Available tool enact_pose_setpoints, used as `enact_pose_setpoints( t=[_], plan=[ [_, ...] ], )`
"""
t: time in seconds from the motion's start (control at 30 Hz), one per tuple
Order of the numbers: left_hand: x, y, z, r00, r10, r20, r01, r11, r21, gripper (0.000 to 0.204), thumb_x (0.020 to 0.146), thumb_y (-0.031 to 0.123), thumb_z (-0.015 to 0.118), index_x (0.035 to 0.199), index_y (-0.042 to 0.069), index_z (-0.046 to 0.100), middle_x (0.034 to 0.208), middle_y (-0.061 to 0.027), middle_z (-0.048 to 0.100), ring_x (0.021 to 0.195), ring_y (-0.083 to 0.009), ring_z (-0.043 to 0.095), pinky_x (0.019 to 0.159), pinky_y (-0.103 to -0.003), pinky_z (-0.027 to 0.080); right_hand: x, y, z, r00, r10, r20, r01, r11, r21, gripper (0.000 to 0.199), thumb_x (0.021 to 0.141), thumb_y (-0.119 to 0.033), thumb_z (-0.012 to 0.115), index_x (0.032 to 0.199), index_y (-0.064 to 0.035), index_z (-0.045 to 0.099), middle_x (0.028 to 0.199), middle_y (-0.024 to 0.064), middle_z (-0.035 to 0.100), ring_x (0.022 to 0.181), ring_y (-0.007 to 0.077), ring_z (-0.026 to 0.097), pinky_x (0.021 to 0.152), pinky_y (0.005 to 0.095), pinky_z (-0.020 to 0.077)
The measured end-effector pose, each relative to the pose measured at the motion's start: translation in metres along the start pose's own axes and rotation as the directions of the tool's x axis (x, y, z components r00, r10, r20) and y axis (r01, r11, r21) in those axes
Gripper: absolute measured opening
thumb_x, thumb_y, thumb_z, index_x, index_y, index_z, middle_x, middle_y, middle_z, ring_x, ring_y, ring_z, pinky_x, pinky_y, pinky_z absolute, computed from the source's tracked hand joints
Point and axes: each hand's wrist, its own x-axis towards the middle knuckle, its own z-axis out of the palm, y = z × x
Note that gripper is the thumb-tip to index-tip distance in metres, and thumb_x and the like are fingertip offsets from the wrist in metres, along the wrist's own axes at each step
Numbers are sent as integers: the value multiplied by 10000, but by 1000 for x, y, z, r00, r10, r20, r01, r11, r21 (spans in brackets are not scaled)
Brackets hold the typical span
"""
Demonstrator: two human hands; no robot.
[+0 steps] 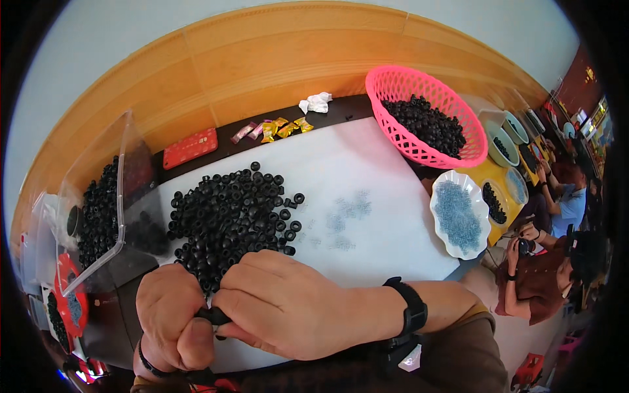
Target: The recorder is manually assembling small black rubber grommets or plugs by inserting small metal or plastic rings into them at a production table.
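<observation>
Bins at far left first: clear plastic tub [98, 196] w/ black rings inside, its lower end cut off by the dark fisheye rim, and below it a red-rimmed container [69, 304] only partly seen. Left hand [169, 314] sits low, fingers curled shut, thumb pressing a small black part [213, 316] held betw. both hands; most of that part is hidden by fingers, so its shape is hard to tell. Right hand [278, 311] crosses over from the right, fingertips pinching the same part, black wrist strap [409, 311] on the forearm. Just above the knuckles, touching distance, lies the pile of black rubber rings [232, 213] on a white sheet [386, 216]. Faint clear-blue bits [344, 216] scattered right of the pile, hard to make out vs. the white. Back edge: red flat box [190, 147], wrapped candies [275, 129], crumpled white tissue [316, 102]. Further right, pink basket [452, 101] w/ more black rings, then a white scalloped dish [440, 226] of blue pieces. Another person [544, 275] seated at far right, partly cut by the rim.
</observation>
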Motion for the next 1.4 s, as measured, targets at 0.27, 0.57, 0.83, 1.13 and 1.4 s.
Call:
enact_pose_setpoints(
  t=[0.27, 0.57, 0.83, 1.13, 1.4],
  plan=[
    [-2, -15, 1, 994, 32, 103, -38, 998, 51, 252, 742, 276, 519, 599, 74, 468, 534, -61, 421, 439, -245, 423, 442, -362, 323, -9, 13, 7, 984, 156, 88, -174, 948, 267, 212, 856, -150, 573, 752, -7, 458, 735, 144, 441, 684, 327, 460, 618, 401, 392],
    [-8, -13, 2, 987, 138, 87, -131, 988, -86, 316, 818, 323, 520, 609, 90, 477, 588, -52, 446, 457, -222, 427, 456, -352, 339, -18, 11, 8, 901, 218, 376, -432, 543, 720, 266, 943, -234, 477, 823, 3, 465, 769, 163, 461, 730, 366, 472, 645, 407, 383],
    [-7, -27, 10, 972, 226, 70, -226, 974, -12, 247, 795, 261, 560, 663, 53, 544, 624, -85, 495, 477, -226, 471, 444, -338, 382, -19, 15, 3, 938, 238, 254, -314, 891, 327, 191, 881, -166, 546, 915, 21, 522, 809, 155, 502, 750, 345, 500, 676, 417, 409],
    [-19, -22, 13, 991, 129, -34, -127, 990, 55, 293, 743, 323, 601, 651, 81, 465, 580, -37, 379, 462, -199, 392, 461, -321, 290, -34, 1, -13, 699, 655, 285, -684, 497, 534, 507, 931, -354, 492, 1173, 91, 468, 1128, 146, 550, 1102, 208, 500, 971, 362, 361],
    [-27, -24, 26, 999, 10, 45, -22, 958, 286, 284, 720, 289, 595, 690, 46, 452, 583, -25, 398, 464, -175, 406, 462, -311, 305, -32, 18, -11, 679, 702, 214, -700, 531, 477, 452, 966, -259, 424, 1243, 98, 432, 1215, 184, 521, 1124, 231, 509, 993, 366, 362]
  ],
)
